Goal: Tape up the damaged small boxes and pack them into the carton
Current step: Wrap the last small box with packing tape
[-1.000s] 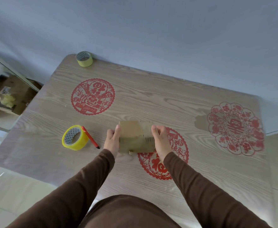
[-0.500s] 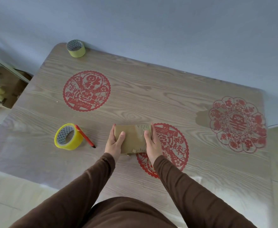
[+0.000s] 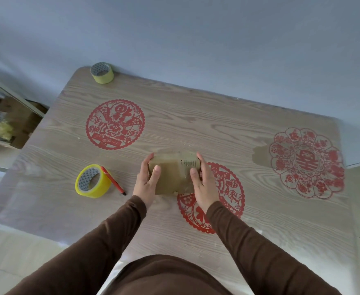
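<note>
A small brown cardboard box, glossy with tape, is held between both hands over the middle of the wooden table. My left hand grips its left side, thumb on the top face. My right hand grips the right side the same way. A yellow tape roll lies to the left of the box with a red pen leaning against it. A second, duller tape roll stands at the far left corner. No carton shows on the table.
Red paper-cut decorations lie under the tabletop's clear cover at the left, near centre and right. A shelf with cardboard and yellow items stands past the table's left edge. A grey wall runs behind.
Both hands have shifted from flanking the box flat on the table to gripping it with thumbs on top, and the box has tipped up and turned slightly.
</note>
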Motion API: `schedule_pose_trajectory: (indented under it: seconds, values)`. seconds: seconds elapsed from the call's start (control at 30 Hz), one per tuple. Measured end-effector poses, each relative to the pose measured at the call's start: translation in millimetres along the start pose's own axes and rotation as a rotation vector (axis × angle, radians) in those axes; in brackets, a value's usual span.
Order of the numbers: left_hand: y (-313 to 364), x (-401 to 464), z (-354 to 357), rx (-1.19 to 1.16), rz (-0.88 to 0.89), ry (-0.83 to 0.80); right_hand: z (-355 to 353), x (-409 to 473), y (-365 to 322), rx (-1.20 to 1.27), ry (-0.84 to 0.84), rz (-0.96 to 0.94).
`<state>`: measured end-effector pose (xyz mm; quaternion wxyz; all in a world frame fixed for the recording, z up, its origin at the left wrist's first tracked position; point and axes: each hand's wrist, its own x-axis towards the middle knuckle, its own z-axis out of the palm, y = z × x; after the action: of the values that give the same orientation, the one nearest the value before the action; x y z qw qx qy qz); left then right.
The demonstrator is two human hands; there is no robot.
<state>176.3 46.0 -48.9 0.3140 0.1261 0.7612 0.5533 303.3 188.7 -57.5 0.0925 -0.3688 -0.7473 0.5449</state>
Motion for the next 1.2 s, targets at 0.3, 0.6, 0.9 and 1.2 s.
schedule_pose_trajectory:
  seconds: [0.3,0.6,0.9,1.2]
  values:
    - [-12,-14,-7,0.171,0.113,-0.068,-21,-11,17,-0.165,-0.118,-0.112]
    - [-3,36,-5,1.327,0.685,-0.315,-21,44,0,-1.140,-0.340,-0.615]
    - [-23,47,0,1.363,0.768,-0.240,-8,49,13,-1.206,-0.302,-0.643]
    - [6,41,-12,0.577,0.140,0.067,-39,41,-16,-0.259,-0.150,-0.115]
